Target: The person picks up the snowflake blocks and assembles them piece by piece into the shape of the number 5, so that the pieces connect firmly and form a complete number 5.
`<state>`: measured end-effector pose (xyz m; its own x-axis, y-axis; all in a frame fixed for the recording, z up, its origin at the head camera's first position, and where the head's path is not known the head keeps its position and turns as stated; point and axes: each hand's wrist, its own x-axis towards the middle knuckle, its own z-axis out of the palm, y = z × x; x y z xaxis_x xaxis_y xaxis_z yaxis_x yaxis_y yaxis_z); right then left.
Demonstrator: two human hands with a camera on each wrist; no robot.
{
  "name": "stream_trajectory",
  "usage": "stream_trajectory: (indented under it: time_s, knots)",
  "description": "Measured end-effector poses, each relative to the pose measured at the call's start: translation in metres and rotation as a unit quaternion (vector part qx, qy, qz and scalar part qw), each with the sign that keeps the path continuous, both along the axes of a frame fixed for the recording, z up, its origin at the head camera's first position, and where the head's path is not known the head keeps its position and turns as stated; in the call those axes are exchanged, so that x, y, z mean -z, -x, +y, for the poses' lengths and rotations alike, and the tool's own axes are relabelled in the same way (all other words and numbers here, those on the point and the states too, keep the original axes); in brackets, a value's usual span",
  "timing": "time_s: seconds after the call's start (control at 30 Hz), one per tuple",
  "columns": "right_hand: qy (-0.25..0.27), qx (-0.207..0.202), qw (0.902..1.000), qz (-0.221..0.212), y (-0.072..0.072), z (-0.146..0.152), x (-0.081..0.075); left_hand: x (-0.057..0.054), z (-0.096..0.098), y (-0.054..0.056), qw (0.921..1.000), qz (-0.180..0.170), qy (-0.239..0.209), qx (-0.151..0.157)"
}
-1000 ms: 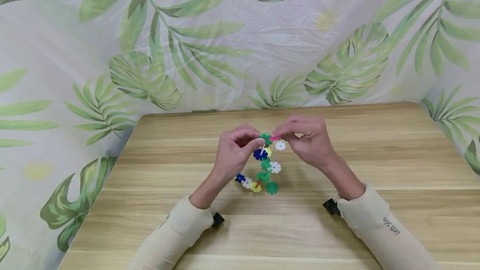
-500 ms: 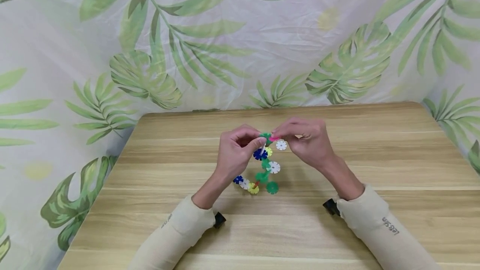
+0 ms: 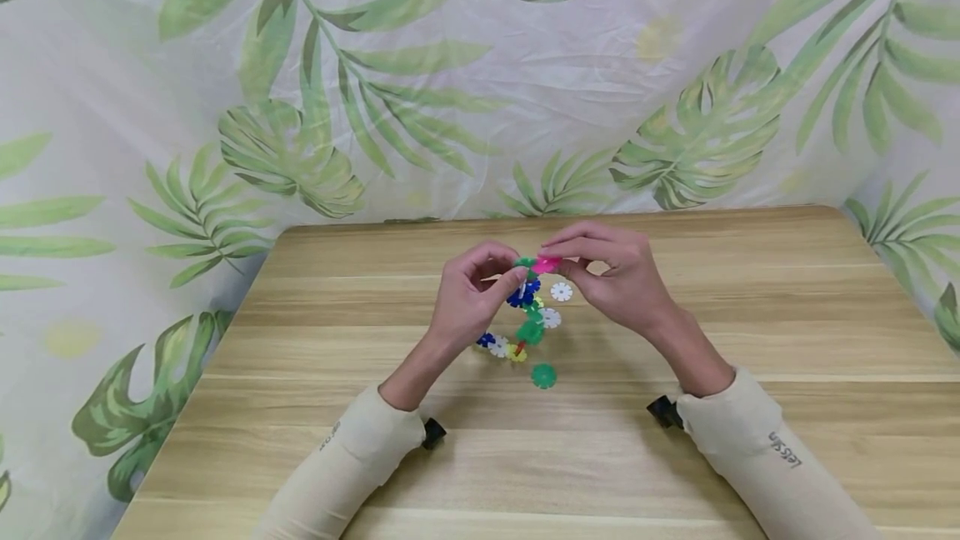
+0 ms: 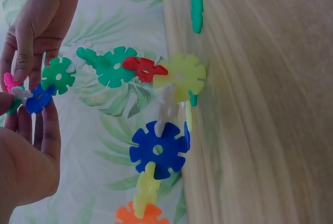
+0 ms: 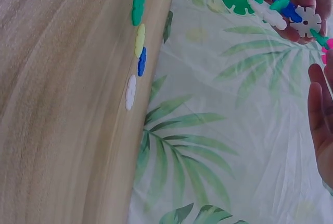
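My left hand (image 3: 476, 286) pinches the upper end of a chain of slotted snowflake discs, near a green disc (image 3: 524, 262). The pink disc (image 3: 546, 264) sits against that green one, between the fingertips of my right hand (image 3: 618, 277). Down from the hands the chain hangs over the table, with a blue disc (image 4: 40, 98), another green disc (image 4: 59, 76), a red disc (image 4: 145, 69) and a yellow disc (image 4: 180, 77). Below these come a larger blue disc (image 4: 157, 150) and, at the lower edge of the left wrist view, an orange disc (image 4: 141, 214).
Loose discs lie on the wooden table (image 3: 600, 473): a green one (image 3: 543, 376), a white one (image 3: 561, 292), and, in the right wrist view, a yellow one (image 5: 140, 40) and a blue one (image 5: 141, 61). A leaf-patterned cloth (image 3: 420, 107) hangs behind.
Both hands have risen slightly, lifting the chain farther from the loose green disc. More of the pink disc shows now, as the right fingers have shifted on it.
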<state>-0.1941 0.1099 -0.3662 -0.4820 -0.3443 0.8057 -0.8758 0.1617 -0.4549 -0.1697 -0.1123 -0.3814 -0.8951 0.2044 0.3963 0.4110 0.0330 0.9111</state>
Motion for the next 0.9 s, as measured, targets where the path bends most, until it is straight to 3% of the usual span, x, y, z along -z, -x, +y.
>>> stream_trajectory:
  time_s: [0.23,0.43,0.73,0.9]
  knots:
    - [-0.006,0.009,0.9999,-0.010,-0.0009,-0.0015,-0.0016,-0.0007,-0.0021,0.0013,0.9994,-0.002,-0.026,0.021]
    - [-0.011,0.008,0.9998,-0.012,0.0010,-0.0005,-0.0021,-0.0017,-0.0016,0.0017,0.9990,0.001,-0.018,0.041]
    - [-0.030,0.014,0.9994,-0.013,0.0015,-0.0007,-0.0078,-0.0044,-0.0030,0.0039,0.9989,0.001,-0.006,0.046]
    - [-0.071,0.040,0.9954,-0.050,0.0023,0.0067,-0.0091,-0.0066,-0.0048,0.0042,0.9990,-0.003,0.004,0.045]
